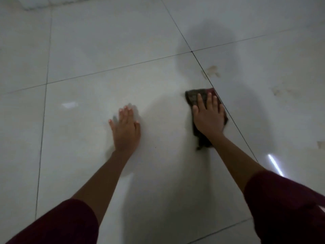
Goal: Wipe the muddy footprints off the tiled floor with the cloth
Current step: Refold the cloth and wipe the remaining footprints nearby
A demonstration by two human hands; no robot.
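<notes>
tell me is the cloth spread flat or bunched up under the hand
Mostly spread flat: the cloth lies thin on the tile under the right hand's straight fingers, edges showing around it.

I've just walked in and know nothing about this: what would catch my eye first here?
Two bare arms reach over a pale tiled floor. The right hand presses a dark cloth flat beside a grout line, while the left hand rests open on the tile. Brownish muddy smudges lie just beyond the cloth, with fainter ones further right.
</notes>
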